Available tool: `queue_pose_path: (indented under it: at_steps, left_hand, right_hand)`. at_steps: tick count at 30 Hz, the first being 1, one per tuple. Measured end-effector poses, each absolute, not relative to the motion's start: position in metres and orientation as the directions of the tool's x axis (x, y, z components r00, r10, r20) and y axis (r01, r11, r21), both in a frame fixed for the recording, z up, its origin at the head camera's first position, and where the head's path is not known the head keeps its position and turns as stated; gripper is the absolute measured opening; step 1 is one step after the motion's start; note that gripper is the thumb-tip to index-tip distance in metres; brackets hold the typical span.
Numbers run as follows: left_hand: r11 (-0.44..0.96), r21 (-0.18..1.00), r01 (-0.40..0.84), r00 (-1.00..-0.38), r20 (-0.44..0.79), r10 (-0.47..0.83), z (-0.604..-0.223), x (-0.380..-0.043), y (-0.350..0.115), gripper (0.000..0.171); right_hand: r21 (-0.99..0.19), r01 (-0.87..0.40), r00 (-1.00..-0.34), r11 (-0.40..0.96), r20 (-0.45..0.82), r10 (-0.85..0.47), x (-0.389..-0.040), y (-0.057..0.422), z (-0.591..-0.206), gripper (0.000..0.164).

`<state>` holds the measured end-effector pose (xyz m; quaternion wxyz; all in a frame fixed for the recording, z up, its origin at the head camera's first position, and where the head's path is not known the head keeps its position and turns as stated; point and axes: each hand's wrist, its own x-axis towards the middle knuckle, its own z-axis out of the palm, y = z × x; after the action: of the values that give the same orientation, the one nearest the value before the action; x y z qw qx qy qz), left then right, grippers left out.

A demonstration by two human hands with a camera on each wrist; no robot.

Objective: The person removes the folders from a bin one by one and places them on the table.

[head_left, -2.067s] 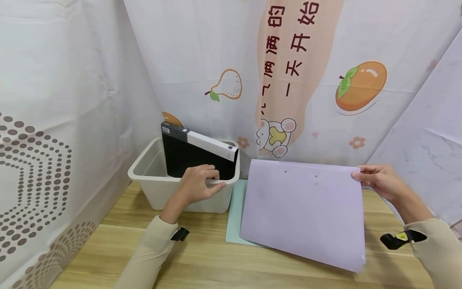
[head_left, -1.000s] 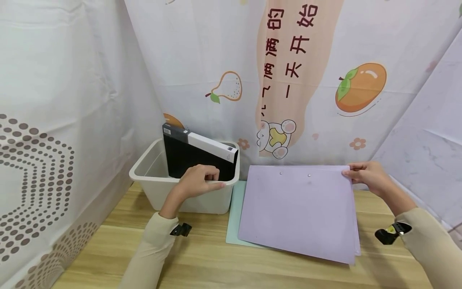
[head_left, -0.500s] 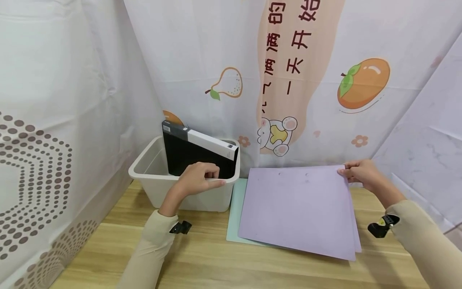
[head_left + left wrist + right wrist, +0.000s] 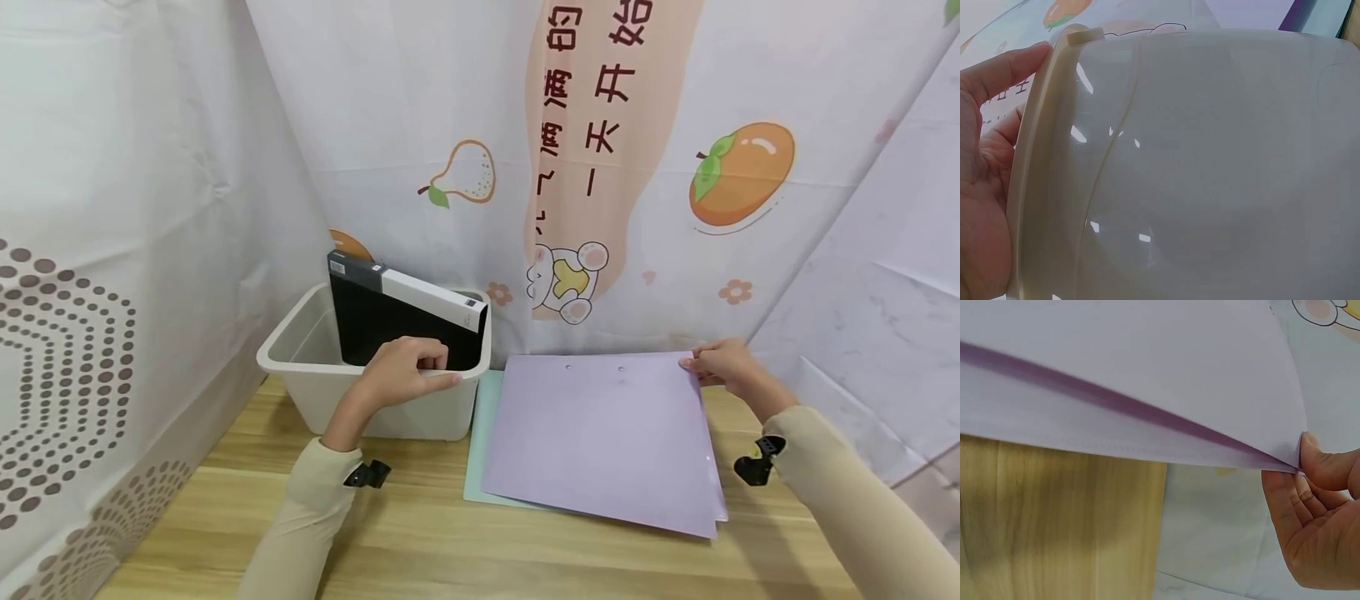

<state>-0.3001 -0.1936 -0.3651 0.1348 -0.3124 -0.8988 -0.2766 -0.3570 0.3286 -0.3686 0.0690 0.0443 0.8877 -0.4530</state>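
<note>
My left hand grips the front rim of a light grey plastic bin, its thumb lying along the rim. In the left wrist view the bin's smooth wall fills most of the picture, with the hand at its edge. My right hand pinches the far right corner of a purple folder. Seen from the right wrist, thumb and fingers close on that corner, and the folder's two covers part slightly along the side. A mint green folder lies beneath, mostly covered.
A black file binder with a grey and white spine leans inside the bin, rising above its rim. The wooden table extends in front. Printed curtains hang close behind and to the left.
The purple folder has shifted left and come down lower over the mint green one, with my right hand holding its corner throughout. My left hand has stayed on the bin's rim.
</note>
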Motion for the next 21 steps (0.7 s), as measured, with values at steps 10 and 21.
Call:
queue_pose_path:
  at_steps: [10, 21]
  left_hand:
    - [0.656, 0.409, 0.634, -0.769, 0.417, 0.484, -0.366, -0.3, -0.197, 0.038]
    - [0.651, 0.405, 0.641, -0.763, 0.425, 0.487, -0.367, -0.301, -0.196, 0.038]
  right_hand:
    - [-0.822, 0.148, -0.985, 0.55, -0.171, 0.01, -0.364, 0.322, -0.379, 0.037]
    - [-0.84, 0.176, -0.978, 0.513, -0.21, -0.008, -0.37, 0.326, -0.384, 0.049]
